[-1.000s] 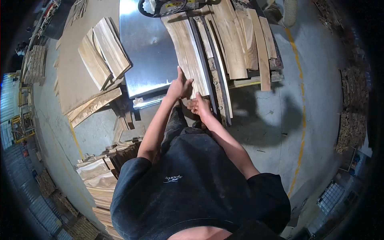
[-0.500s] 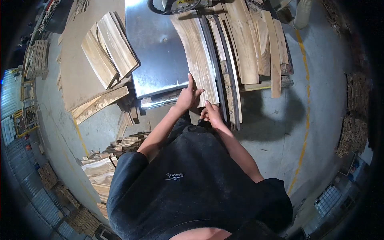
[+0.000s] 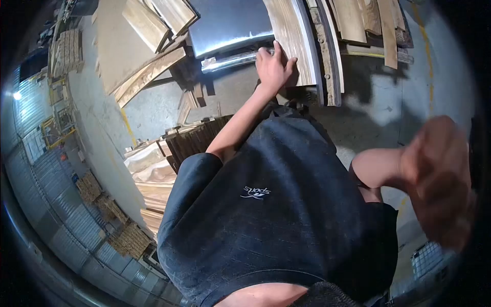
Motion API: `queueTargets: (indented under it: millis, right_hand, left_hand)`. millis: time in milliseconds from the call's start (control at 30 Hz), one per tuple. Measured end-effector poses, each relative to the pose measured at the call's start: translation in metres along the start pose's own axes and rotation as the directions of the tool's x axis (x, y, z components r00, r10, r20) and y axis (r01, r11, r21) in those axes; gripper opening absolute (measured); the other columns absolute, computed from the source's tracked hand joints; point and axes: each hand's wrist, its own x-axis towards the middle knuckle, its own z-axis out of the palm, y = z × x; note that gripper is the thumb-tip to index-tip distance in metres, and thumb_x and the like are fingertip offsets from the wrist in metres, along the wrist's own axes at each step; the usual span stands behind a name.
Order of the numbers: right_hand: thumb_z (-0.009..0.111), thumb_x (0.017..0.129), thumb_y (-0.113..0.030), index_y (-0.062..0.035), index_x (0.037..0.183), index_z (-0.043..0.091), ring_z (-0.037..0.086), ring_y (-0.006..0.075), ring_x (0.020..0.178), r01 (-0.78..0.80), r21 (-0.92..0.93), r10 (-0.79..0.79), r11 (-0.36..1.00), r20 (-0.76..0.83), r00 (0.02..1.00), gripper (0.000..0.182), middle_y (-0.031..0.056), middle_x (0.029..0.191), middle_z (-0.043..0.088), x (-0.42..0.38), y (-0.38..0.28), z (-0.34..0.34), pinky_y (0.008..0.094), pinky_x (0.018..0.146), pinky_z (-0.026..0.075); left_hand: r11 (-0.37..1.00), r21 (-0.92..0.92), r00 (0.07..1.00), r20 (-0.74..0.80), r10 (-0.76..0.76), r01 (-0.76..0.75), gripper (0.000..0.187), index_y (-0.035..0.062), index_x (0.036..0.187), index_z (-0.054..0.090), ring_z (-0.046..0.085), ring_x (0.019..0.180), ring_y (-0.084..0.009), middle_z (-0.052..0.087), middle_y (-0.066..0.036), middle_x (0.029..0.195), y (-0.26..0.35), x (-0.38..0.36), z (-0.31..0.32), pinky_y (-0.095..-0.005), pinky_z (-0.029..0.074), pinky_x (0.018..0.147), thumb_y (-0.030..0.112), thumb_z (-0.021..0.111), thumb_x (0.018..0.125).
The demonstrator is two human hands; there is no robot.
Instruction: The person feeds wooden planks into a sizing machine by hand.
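A long pale wood board (image 3: 292,43) lies on the metal table beside a dark guide rail (image 3: 313,51). At the board's near left edge, my left hand (image 3: 272,69) rests with its fingers apart, thumb and index finger touching the wood. My right hand (image 3: 442,174) is raised at the far right, away from the board, close to the camera and blurred by motion; its fingers cannot be made out.
Loose boards (image 3: 148,23) lie on a brown panel (image 3: 115,56) at the upper left. More boards (image 3: 353,20) are right of the rail. A wood stack (image 3: 151,169) stands low on the left. Yellow lines mark the floor (image 3: 378,120).
My right hand has left the board's near end and swung out to the right. My left hand stays at the board's left edge. The whole view has shifted, with the table now higher.
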Motion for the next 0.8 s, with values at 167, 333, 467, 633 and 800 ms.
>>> queueTargets:
  millis: [167,333,467,633,800]
  right_hand:
    - [0.062,0.088,-0.009,-0.0007,0.090,0.064,0.056,0.0107,0.058,0.130,0.090,-0.138,0.987,0.090,0.986,0.008,0.0031,0.080,0.063,-0.014,-0.031,0.014,0.0230,0.058,0.048]
    - [0.061,0.089,-0.010,-0.0022,0.088,0.064,0.056,0.0094,0.058,0.213,0.157,-0.237,0.964,0.157,0.959,0.009,0.0021,0.079,0.064,-0.112,-0.122,-0.039,0.0211,0.058,0.048]
    - [0.061,0.090,-0.012,-0.0034,0.087,0.064,0.057,0.0083,0.057,0.276,0.188,-0.311,0.943,0.192,0.931,0.010,0.0013,0.077,0.065,-0.015,-0.077,0.039,0.0195,0.058,0.048]
    - [0.060,0.091,-0.014,-0.0049,0.085,0.064,0.057,0.0070,0.057,0.336,0.250,-0.384,0.908,0.177,0.906,0.012,0.0003,0.075,0.065,0.019,-0.062,0.029,0.0175,0.058,0.047]
    - [0.059,0.092,-0.016,-0.0063,0.083,0.065,0.057,0.0057,0.056,0.431,0.289,-0.491,0.854,0.177,0.853,0.014,-0.0008,0.074,0.066,0.050,-0.055,0.043,0.0155,0.058,0.047]
  left_hand:
    - [0.993,0.088,0.969,-0.225,0.101,-0.083,0.069,-0.0124,0.117,0.059,0.025,0.137,-0.0478,0.029,-0.034,0.146,0.006,0.020,0.025,-0.0577,0.024,0.107,0.042,0.073,0.077]
    - [1.000,-0.006,0.988,-0.153,-0.021,0.021,0.083,-0.0206,0.122,0.050,0.021,0.141,-0.0466,0.024,-0.035,0.149,0.018,0.038,0.039,-0.0549,0.020,0.112,0.047,0.071,0.078]
    - [0.996,-0.035,0.970,-0.224,-0.093,0.087,0.110,-0.0165,0.144,0.018,0.026,0.138,-0.0501,0.020,-0.037,0.150,0.023,0.028,0.054,-0.0529,0.027,0.110,0.054,0.071,0.078]
    - [0.853,-0.471,0.968,0.005,-0.253,0.225,0.116,-0.0003,0.152,0.008,0.064,0.095,-0.0483,0.063,-0.036,0.103,0.021,0.025,0.030,-0.0466,0.052,0.081,0.052,0.077,0.076]
    - [0.848,-0.433,0.947,0.047,-0.319,0.307,0.110,0.0056,0.152,0.024,0.065,0.105,-0.0406,0.063,-0.031,0.116,-0.019,0.014,-0.009,-0.0415,0.052,0.088,0.051,0.082,0.070]
